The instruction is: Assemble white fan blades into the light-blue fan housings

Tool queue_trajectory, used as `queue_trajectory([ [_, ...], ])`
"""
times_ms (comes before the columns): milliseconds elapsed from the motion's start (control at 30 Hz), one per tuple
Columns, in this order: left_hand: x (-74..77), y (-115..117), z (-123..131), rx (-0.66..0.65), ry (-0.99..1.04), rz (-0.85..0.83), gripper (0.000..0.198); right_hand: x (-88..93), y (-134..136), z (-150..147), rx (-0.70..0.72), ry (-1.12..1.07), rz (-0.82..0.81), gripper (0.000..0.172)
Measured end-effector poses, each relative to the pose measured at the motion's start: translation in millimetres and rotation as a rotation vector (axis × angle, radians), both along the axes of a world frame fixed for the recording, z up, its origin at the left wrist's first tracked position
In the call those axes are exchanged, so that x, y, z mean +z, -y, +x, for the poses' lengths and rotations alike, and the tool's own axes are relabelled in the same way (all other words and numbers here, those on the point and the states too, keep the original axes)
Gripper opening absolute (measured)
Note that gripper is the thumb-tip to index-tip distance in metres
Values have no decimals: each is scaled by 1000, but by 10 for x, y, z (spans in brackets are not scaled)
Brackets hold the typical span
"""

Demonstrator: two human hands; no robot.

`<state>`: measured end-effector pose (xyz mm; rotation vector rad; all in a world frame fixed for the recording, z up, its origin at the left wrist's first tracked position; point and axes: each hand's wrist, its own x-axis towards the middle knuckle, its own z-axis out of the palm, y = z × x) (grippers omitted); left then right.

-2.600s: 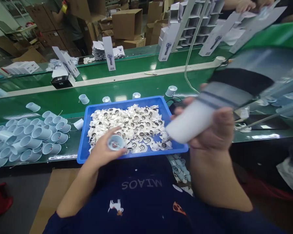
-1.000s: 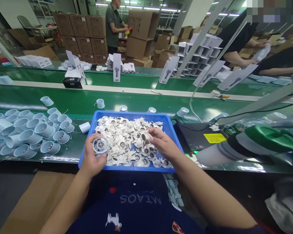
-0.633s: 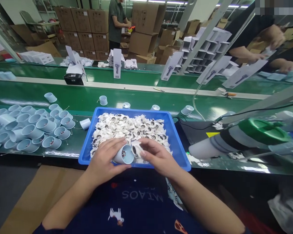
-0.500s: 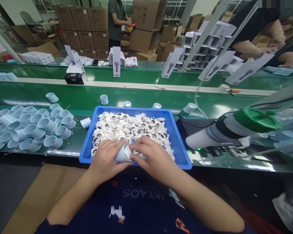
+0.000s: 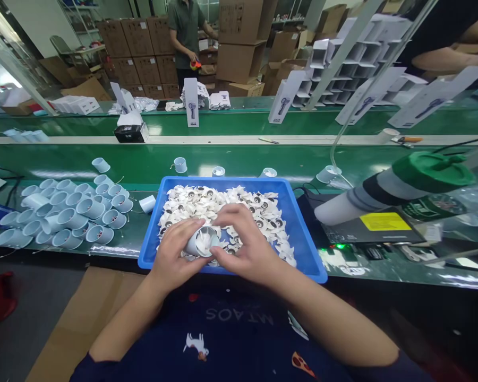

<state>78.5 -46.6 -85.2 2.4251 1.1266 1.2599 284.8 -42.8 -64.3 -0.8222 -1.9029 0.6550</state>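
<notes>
Both hands meet low over the blue plastic tray (image 5: pixel 306 260). My left hand (image 5: pixel 174 249) grips a pale blue plastic cup (image 5: pixel 195 246) lying on its side, with a white petal-edged part (image 5: pixel 204 241) sitting in its mouth. My right hand (image 5: pixel 242 244) closes over the cup's far end, fingertips at that white part. The tray holds a heaped layer of similar white parts (image 5: pixel 223 209), each with a dark round centre. Those under my hands are hidden.
Several pale blue cups (image 5: pixel 66 209) stand and lie left of the tray on a green conveyor belt (image 5: pixel 143 159). On the right are a white tube with a green cap (image 5: pixel 394 188) and a black device with a yellow label (image 5: pixel 384 225). Product boxes and a standing person (image 5: pixel 185 37) are beyond.
My right hand has brought a white part from the tray to the cup's mouth, and both hands have closed around the cup. The view has shifted slightly.
</notes>
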Motion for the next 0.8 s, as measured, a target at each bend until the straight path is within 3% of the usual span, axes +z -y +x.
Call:
queue_trajectory([
  [67,5,22,21,-53,13,58,60,-67,28,-29,103,-130,-209,59],
  [133,18,57,50,-99,-12,112,62,-129,71,-75,296,-213,-434,74],
  [200,47,95,75,-115,-57,152,62,-168,114,-117,457,-292,-565,77],
  [267,88,128,92,-122,-113,187,58,-183,143,-133,532,-360,-609,74],
  [433,175,166,122,-106,-220,220,49,-192,159,-73,519,-399,-698,72],
  [667,159,211,228,-91,-235,203,44,-300,198,-65,402,-380,-712,73],
  [800,132,190,256,-130,-202,131,51,-424,198,-76,455,-457,-810,88],
])
